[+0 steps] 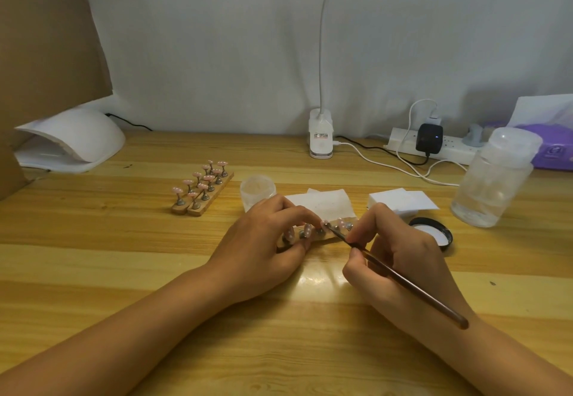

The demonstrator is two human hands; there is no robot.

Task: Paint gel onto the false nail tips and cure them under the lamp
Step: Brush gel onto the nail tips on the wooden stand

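1. The holder strip (pixel 313 238) lies at the centre of the table (pixel 124 271). Its long axis runs left to right, and pink tips stand on its pegs.
2. The left hand (pixel 269 240) pinches the left part of the strip. The fingers curl over the far side and the thumb sits against the near edge.
3. The right hand (pixel 400 259) pinches the brush (pixel 403 281) between thumb and fingertips, close to the bristle end.
4. The long axis of the brush runs from near right to far left. The handle end lies over the right wrist. The bristle end points far-left and touches one nail tip (pixel 325 224) near the middle of the strip.
5. Two more loaded strips (pixel 201 194) sit side by side to the far left, with their long axes running near-left to far-right.
6. The curing lamp (pixel 74 141) stands at the far left.
7. A small clear jar (pixel 257 191) sits just beyond the left hand.
8. A black lid (pixel 434 234) lies just right of the right hand.
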